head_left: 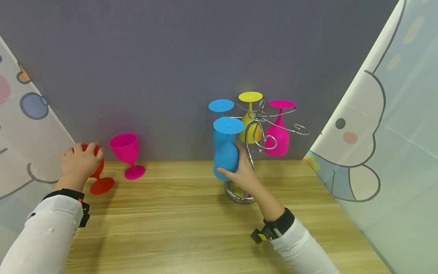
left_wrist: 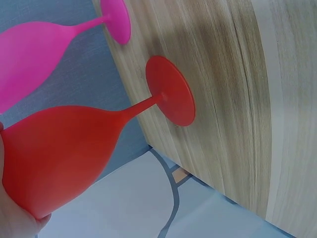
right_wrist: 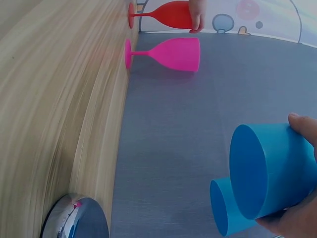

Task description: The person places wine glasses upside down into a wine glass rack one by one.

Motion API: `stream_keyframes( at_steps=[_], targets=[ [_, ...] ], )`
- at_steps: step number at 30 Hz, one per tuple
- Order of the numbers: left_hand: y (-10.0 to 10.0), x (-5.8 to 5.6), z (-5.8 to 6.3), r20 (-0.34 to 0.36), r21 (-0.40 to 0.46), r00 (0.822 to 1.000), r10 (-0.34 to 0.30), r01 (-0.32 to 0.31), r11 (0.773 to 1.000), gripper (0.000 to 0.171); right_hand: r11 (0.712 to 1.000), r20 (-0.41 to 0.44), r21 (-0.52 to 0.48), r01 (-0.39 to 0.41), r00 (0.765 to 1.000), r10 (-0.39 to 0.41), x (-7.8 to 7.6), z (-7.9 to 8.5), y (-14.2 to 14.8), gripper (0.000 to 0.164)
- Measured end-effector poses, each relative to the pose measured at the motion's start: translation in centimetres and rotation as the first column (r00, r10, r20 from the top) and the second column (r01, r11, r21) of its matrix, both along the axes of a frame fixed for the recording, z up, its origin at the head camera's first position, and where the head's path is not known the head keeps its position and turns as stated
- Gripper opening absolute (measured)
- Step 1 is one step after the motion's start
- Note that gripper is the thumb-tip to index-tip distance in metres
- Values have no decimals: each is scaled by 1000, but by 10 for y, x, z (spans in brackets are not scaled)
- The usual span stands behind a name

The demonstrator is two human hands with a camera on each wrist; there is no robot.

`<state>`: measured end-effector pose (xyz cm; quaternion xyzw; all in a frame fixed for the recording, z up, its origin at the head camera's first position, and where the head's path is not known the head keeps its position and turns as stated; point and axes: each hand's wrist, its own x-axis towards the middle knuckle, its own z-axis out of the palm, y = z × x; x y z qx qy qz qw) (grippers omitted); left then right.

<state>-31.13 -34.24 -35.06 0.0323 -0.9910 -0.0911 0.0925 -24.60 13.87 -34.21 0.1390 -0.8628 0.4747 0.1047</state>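
My left hand (head_left: 81, 161) grips a red plastic goblet (left_wrist: 69, 148) by its rim from above. That goblet stands upright, its foot on the wooden table. In my right hand (head_left: 244, 173) is an upside-down blue goblet (head_left: 226, 158), held around the bowl, foot upward, at the left side of a chrome wire goblet rack (head_left: 249, 148). A second blue goblet (head_left: 220, 105) hangs inverted just behind it, partly hidden. Also inverted on the rack are a yellow goblet (head_left: 251, 97) and a pink goblet (head_left: 278, 139). Whether the held blue foot touches the wire I cannot tell.
An upright pink goblet (head_left: 125, 148) stands just right of the red one. The rack's round chrome base (head_left: 236, 198) rests on the wooden table (head_left: 164, 228). A grey panel (head_left: 164, 76) closes the back, with printed cloth (head_left: 359, 152) at both sides.
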Motion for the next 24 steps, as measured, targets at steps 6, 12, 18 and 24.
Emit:
stream_keyframes(
  at_steps=[6, 12, 18, 24],
  targets=[
    [1, 0, 1, -1, 0, 1000, -1, 1, 1000, 51, 1000, 5, 5, -11, 1000, 11, 0, 1, 0, 97],
    [0, 0, 1, -7, -6, 1000, 2, -2, 1000, 51, 999, -10, 20, -48, 999, 48, 0, 2, 0, 95],
    [-1, 2, 2, -1, -7, 1000, 6, -6, 1000, 51, 998, -17, 21, -55, 998, 56, -1, 4, 2, 94],
    [-2, 1, 1, 5, -3, 1000, 13, -13, 1000, 52, 998, -33, 32, -54, 998, 55, 4, 10, 6, 94]
  ],
)
